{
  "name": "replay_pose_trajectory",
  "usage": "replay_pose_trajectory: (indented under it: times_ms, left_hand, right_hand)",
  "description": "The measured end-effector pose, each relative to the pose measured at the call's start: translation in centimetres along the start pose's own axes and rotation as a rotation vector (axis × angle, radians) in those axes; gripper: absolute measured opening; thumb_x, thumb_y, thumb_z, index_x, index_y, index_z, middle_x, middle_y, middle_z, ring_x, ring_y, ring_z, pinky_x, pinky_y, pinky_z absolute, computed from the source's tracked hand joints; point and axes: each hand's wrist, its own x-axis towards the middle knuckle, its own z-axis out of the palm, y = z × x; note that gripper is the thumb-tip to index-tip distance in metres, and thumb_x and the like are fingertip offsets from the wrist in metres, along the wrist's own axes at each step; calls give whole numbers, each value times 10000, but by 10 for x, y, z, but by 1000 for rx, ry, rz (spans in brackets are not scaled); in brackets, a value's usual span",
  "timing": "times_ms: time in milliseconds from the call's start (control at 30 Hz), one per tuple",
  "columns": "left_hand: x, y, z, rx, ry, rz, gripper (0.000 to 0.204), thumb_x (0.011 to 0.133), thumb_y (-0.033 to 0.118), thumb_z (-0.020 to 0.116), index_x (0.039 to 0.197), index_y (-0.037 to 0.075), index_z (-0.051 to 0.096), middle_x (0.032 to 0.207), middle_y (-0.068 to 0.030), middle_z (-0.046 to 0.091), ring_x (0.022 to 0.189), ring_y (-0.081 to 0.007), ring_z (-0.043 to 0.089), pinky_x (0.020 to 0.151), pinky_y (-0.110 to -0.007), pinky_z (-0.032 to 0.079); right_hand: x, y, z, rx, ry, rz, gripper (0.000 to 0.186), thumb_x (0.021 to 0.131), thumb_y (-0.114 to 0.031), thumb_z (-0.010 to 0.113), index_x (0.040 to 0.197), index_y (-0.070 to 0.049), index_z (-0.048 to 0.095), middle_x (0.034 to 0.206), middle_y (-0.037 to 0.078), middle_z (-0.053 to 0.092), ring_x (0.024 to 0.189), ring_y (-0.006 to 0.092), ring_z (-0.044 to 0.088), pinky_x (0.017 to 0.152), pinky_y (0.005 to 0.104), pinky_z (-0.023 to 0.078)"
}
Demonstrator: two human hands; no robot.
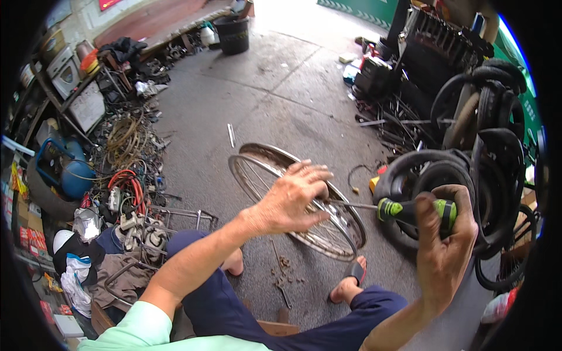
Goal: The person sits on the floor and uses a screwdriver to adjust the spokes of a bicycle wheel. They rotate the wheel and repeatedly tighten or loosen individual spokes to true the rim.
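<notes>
My right hand (445, 245) grips a green-and-black screwdriver (389, 209), its metal shaft reaching leftward to my left hand (298, 196). That left hand is curled at the upper middle of the wheels, hiding the shaft's tip and whatever its fingers hold. Two spoked bicycle wheel rims (342, 254) lean in front of me, overlapping. Below them on the grey floor (269, 105) lie several small brown parts (284, 262), a thin rod (276, 254) and a wrench (285, 295), between my feet.
Cables (123, 143), a blue tank (79, 169), a metal rack (199, 219) and rags (120, 269) crowd the left. Tyres and inner tubes (492, 111) pile up at the right, below metal parts (439, 29). A black bucket (231, 38) stands at the back near a green panel (357, 10).
</notes>
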Motion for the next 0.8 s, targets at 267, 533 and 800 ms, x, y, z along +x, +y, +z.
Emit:
replay_pose_trajectory:
  times_ms: [267,533,800]
  left_hand:
    - [0,5,-1,-66,49,-25,313,799,306,786,949,53,680,1285,-147,630,1324,-303,507,1177,-492,302]
    - [9,14,9,-158,155,-149,154,717,125,687,852,74,741,1107,-69,665,1145,-237,577,1141,-445,308]
    - [18,20,5,-120,32,-259,144,718,137,677,831,80,747,1015,-66,661,1098,-243,569,1135,-426,292]
  right_hand:
    - [-3,14,5,192,44,-252,371,850,-188,752,1062,54,568,916,138,622,803,177,625,737,296,514]
    - [-4,13,10,68,61,-201,342,945,-275,706,1174,-44,599,931,3,607,803,56,565,670,180,438]
    - [-8,16,3,16,188,-307,308,930,-219,727,1161,-43,627,932,-1,606,825,54,566,738,172,460]
